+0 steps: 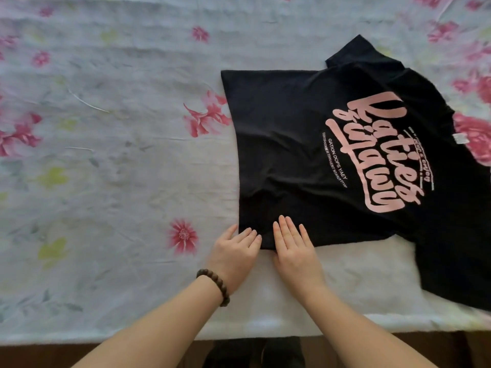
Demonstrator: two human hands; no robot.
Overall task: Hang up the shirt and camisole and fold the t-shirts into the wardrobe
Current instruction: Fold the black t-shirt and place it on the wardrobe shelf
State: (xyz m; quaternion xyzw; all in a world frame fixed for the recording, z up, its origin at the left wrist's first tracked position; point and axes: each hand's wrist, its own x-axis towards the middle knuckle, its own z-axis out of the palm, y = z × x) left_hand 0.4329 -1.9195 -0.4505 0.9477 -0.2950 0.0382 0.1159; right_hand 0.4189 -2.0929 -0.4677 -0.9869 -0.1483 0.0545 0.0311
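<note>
A black t-shirt (332, 155) with pink lettering lies flat on the flowered bed sheet (106, 128), its neck toward the right and one sleeve pointing up at the far side. My left hand (233, 252) rests flat at the shirt's near left corner, fingertips on the hem edge. My right hand (292, 245) lies flat beside it, fingers spread on the black cloth near the same corner. Neither hand grips anything. The shirt's near right sleeve runs off toward the frame's right edge.
The sheet covers a bed whose near edge (239, 338) runs along the bottom, with dark floor below it. A bead bracelet (215, 285) sits on my left wrist. Bare sheet stretches to the left of the t-shirt.
</note>
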